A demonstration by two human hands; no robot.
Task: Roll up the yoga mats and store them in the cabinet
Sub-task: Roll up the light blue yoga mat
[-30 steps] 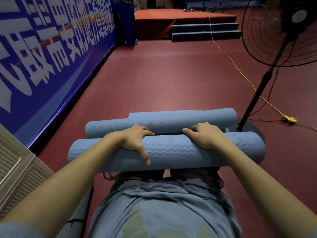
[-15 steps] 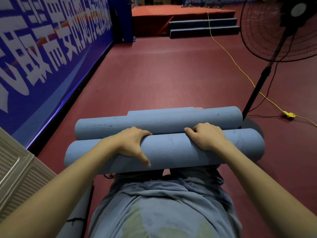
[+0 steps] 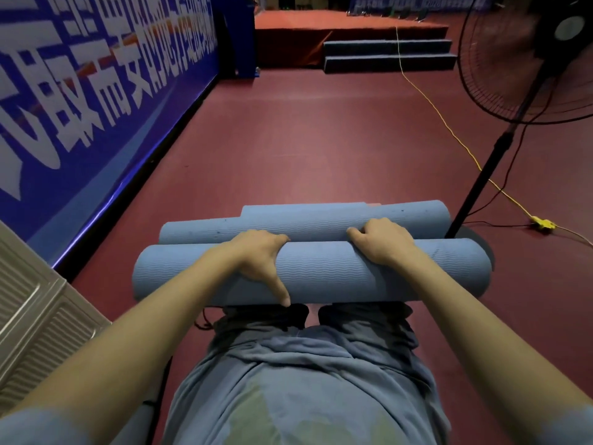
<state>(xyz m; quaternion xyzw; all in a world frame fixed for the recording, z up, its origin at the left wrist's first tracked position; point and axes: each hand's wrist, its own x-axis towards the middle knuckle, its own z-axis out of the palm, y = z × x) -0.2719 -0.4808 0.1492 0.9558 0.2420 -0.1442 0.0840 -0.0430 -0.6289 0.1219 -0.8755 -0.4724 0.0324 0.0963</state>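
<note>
Three rolled light-blue foam yoga mats (image 3: 321, 274) lie bundled crosswise in front of the person's waist, long axes running left to right. The left hand (image 3: 260, 261) curls over the nearest roll, thumb down its near side; the right hand (image 3: 382, 242) wraps it from above, fingers tucked between rolls. Open dark-red floor (image 3: 305, 149) stretches ahead, edged by a blue banner wall (image 3: 96, 91) left and a black pedestal fan (image 3: 500, 136) right.
</note>
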